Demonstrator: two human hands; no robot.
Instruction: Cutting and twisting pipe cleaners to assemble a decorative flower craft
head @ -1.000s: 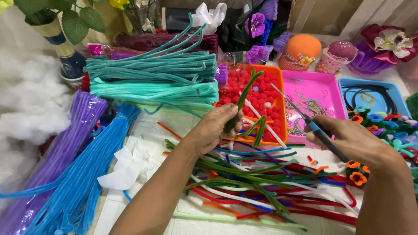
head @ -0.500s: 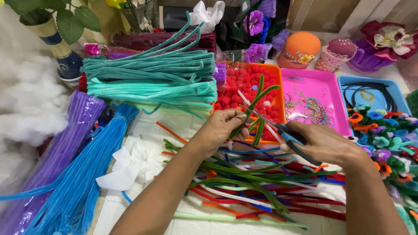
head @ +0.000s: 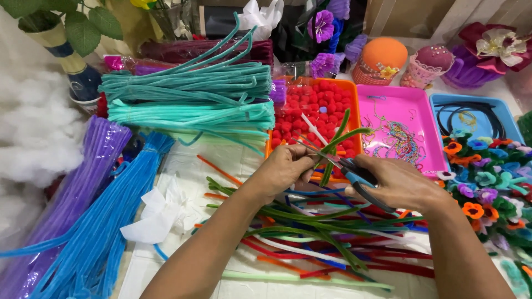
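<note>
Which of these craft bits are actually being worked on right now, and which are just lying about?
In use:
left hand
green pipe cleaner
right hand
scissors

Lying about:
teal pipe cleaner bundle
blue pipe cleaner bundle
orange tray
pink tray

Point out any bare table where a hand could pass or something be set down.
Bare patch: white table between blue stems, teal stems and white paper. Crowded: loose stems under left hand and right hand with scissors; trays behind.
</note>
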